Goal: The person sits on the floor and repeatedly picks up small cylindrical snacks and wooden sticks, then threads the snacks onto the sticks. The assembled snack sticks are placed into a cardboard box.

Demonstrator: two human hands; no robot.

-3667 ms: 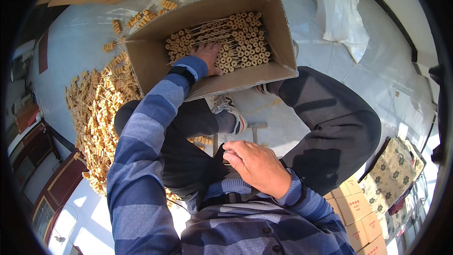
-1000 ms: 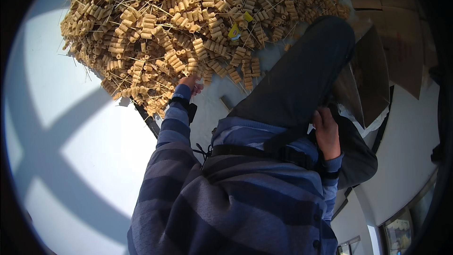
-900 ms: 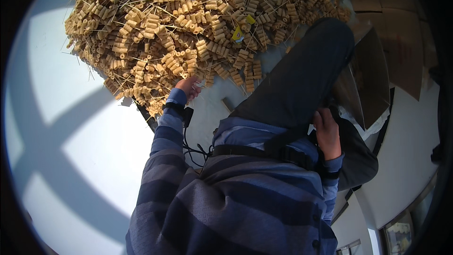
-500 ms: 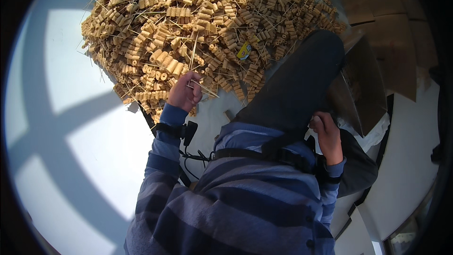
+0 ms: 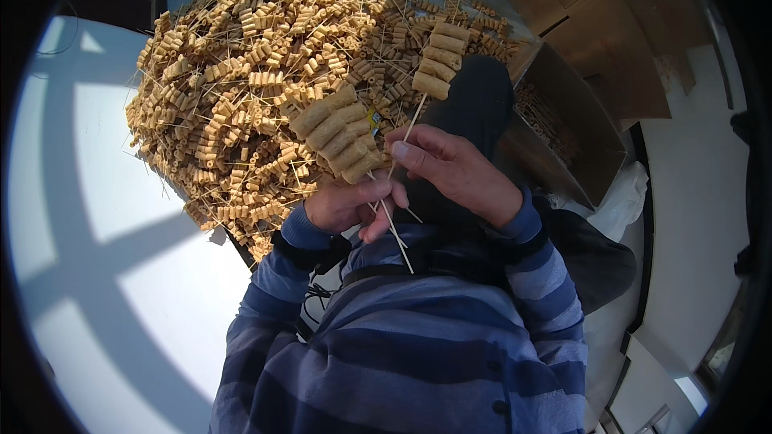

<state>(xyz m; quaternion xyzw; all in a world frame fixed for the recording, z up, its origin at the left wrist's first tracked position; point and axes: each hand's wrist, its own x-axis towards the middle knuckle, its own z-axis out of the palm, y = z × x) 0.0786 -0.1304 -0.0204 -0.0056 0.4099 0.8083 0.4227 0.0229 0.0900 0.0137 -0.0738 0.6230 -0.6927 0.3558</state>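
My left hand (image 5: 347,205) grips the thin stick of a skewer (image 5: 334,133) strung with several tan tube-shaped pieces, raised in front of my chest. My right hand (image 5: 454,170) pinches the stick of a second skewer (image 5: 438,60) that carries several of the same tan tubes and stands nearly upright. The two sticks cross between my hands. Both forearms wear blue striped sleeves. Behind the hands spreads a large heap of skewers (image 5: 265,80) of the same kind on the pale floor.
An open cardboard box (image 5: 571,133) holding laid-down skewers sits to the right by my dark trouser leg (image 5: 474,100). Flat cardboard sheets (image 5: 611,24) lie at the upper right. Sunlit floor with window shadows (image 5: 104,217) fills the left side.
My left hand has come back from the heap holding a skewer. My right hand rose from my lap and now holds a second skewer in front of me.
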